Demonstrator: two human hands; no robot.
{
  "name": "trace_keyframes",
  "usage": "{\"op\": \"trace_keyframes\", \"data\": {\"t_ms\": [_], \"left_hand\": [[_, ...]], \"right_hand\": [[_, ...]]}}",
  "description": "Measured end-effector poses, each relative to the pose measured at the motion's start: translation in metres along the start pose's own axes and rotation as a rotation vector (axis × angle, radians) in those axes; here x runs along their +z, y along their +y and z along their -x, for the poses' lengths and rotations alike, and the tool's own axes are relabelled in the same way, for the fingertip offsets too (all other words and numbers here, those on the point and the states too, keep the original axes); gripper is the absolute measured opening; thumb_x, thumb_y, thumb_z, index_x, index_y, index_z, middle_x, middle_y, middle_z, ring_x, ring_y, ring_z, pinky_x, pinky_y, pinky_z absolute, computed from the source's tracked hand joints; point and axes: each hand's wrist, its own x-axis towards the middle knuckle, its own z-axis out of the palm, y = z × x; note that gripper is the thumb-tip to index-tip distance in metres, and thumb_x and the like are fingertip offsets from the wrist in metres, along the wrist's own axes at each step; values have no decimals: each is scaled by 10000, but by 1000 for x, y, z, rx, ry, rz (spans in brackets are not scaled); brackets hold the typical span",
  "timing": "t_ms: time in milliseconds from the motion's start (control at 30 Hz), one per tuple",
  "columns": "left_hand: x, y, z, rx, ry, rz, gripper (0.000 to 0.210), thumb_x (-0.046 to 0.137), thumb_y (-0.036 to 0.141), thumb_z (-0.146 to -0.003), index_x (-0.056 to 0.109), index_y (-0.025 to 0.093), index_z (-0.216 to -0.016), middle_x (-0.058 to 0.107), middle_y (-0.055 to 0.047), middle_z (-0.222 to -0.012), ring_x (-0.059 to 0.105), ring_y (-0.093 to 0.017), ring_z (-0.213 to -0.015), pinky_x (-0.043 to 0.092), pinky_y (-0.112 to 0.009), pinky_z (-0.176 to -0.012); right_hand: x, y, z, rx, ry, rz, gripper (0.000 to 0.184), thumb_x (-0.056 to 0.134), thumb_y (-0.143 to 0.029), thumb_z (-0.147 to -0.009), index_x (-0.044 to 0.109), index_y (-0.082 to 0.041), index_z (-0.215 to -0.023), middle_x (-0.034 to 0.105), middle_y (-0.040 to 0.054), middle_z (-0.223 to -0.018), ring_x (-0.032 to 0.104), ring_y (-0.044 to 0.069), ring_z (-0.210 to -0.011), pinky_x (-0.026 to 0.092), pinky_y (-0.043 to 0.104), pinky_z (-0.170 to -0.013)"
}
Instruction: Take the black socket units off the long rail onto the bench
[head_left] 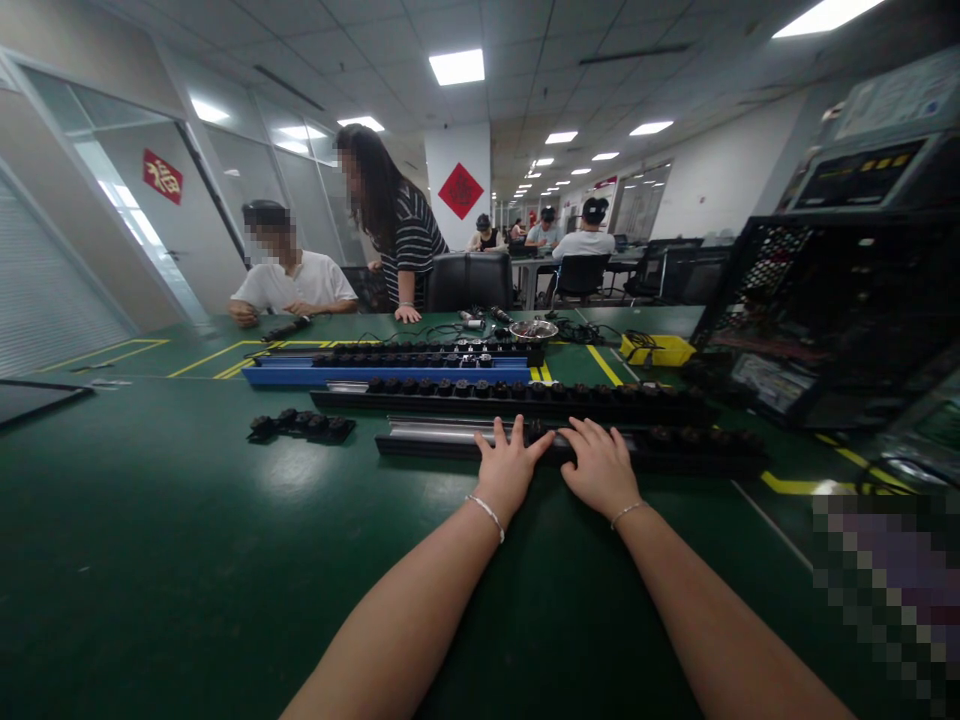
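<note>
Green tabletop (187, 560), marked with yellow tape: one long black rail (420, 447), silvery channel, crosswise before us. Our left hand (508, 468): palm down, fingers splayed wide on the rail, gripping nothing. Our right hand (601, 468): palm down, fingers bent, slightly parted over the rail; grip, we cannot tell.

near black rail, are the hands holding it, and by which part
Left hand and right hand touch the black rail mid-length; whether they grip cannot be told.

The near rail (435, 442) lies on the table (225, 560) near frame centre, other rails (480, 404) behind it, loose parts (300, 428) left, a tray (661, 352) right of centre.
</note>
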Motion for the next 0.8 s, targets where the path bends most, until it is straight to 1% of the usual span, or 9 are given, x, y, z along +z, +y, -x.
{"op": "trace_keyframes", "data": {"t_ms": [100,333,533,700,800], "left_hand": [[-1,1,1,4,4,18,491,338,261,-922,300,479,-1360,340,-74,-1455,319,-396,-1292,300,-705,-902],[-1,-1,2,35,0,36,481,311,252,-925,311,441,-1367,348,-69,-1452,307,-349,-1307,273,-711,-924],[-4,-5,4,53,-6,35,466,275,220,-925,344,368,-1362,363,-110,-1436,282,-314,-1328,274,-689,-943],[-7,-8,5,33,-46,35,494,335,187,-895,336,332,-1366,348,-128,-1440,251,-299,-1345,235,-670,-982],[-8,-10,7,12,-52,49,509,399,209,-865,342,305,-1361,348,-146,-1436,242,-304,-1347,210,-672,-991]], "right_hand": [[-1,1,0,-5,-23,13,470,450,-178,-696,583,-206,-1146,513,73,-1328,409,244,-1241,203,494,-1071],[-2,1,-1,5,-45,9,455,463,-187,-698,595,-217,-1132,505,63,-1337,407,239,-1249,210,485,-1071],[-1,1,-1,11,-48,-5,445,480,-187,-693,601,-216,-1120,507,67,-1333,407,242,-1247,217,486,-1069],[-3,0,-1,14,-58,-11,433,473,-192,-698,608,-211,-1109,505,69,-1335,400,238,-1251,217,477,-1070],[-4,0,-1,19,-67,-10,435,466,-193,-698,608,-211,-1109,505,64,-1335,399,234,-1252,213,472,-1071]]}}
